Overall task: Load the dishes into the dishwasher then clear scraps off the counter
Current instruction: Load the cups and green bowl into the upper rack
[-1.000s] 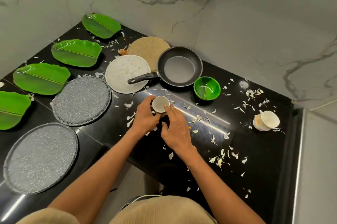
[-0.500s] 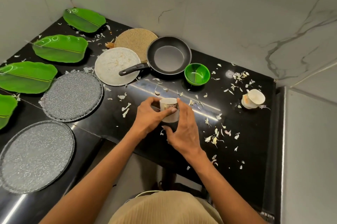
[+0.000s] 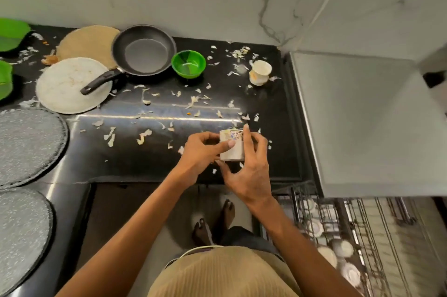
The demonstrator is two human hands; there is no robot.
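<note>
Two hands share one small patterned cup (image 3: 231,145): our left hand (image 3: 200,154) pinches it with the thumb across its side, and our right hand (image 3: 250,168) wraps it from the other side, index finger up along the wall. We hold it just above the front edge of the black counter (image 3: 266,108), toward its right end.

Loading looks barely under way. Below the counter's right end the dishwasher rack (image 3: 338,236) stands pulled out with several pale dishes already in it. Left on the counter are a second cup (image 3: 260,72) near the back right corner, a green bowl (image 3: 188,63), a frying pan (image 3: 144,51), a white plate (image 3: 70,85), a tan round mat (image 3: 88,43), two grey speckled plates (image 3: 26,144) at the left edge, and green dishes (image 3: 12,33) at the far left. Pale scraps (image 3: 144,135) litter the whole surface, so none of the clearing is done.

Marble-veined walls back the counter; a grey appliance top (image 3: 362,122) adjoins its right edge.
</note>
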